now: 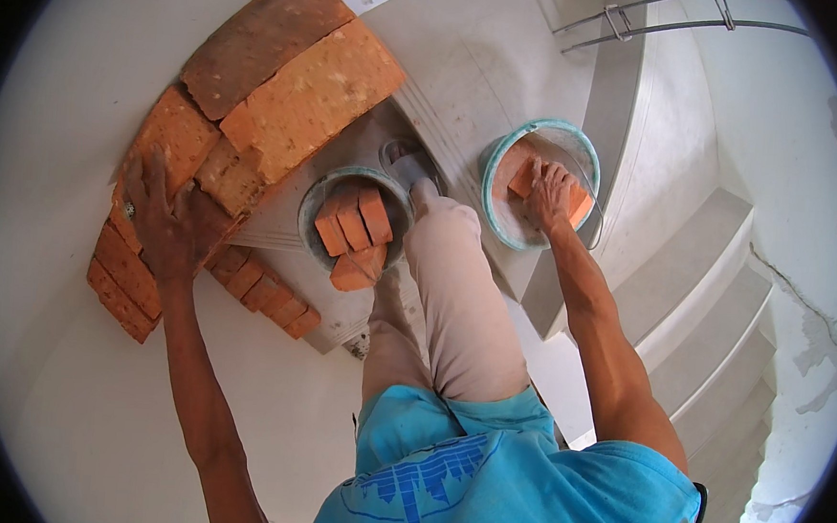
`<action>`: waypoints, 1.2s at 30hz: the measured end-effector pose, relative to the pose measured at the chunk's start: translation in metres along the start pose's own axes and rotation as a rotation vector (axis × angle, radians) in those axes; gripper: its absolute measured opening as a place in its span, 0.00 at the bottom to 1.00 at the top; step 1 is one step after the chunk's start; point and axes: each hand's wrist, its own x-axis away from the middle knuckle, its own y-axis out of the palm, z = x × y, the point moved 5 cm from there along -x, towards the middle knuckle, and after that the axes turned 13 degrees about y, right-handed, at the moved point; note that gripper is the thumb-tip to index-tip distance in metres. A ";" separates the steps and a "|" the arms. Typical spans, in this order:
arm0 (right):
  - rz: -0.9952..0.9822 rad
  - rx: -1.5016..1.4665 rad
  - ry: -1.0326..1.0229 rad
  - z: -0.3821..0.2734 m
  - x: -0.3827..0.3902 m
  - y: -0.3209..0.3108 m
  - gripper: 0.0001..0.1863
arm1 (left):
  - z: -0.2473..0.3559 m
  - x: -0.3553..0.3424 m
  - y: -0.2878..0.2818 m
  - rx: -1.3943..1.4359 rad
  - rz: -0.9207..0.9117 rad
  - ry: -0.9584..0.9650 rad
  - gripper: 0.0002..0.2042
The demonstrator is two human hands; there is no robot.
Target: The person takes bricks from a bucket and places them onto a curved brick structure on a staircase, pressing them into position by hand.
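Note:
My left hand (163,219) lies flat with spread fingers on top of a stacked pile of orange-red bricks (290,95) on the left. Inside a teal-rimmed bucket (492,191) on the right, my right hand (548,191) is closed around an orange brick (579,204); my fingers cover its middle. Reddish-brown murky content, seemingly water, surrounds that brick. A second bucket (313,195) stands between the pile and my leg, with several bricks (353,217) in it, one sticking out over its near rim.
A row of bricks (265,290) lies on the step below the pile. Stairs (712,327) descend on the right beside a wall with peeling patches. Bent metal bars (682,28) cross the upper right. My foot (408,167) stands between the two buckets.

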 end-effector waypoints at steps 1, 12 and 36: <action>-0.029 0.008 -0.007 0.000 0.001 -0.013 0.43 | -0.002 0.002 0.001 -0.009 -0.017 -0.017 0.31; -0.163 -0.054 -0.058 -0.003 -0.004 -0.018 0.38 | -0.004 0.005 0.001 0.032 -0.062 -0.097 0.30; -1.252 -1.692 0.405 0.052 0.033 -0.028 0.20 | 0.151 0.025 -0.002 0.594 0.147 -0.058 0.24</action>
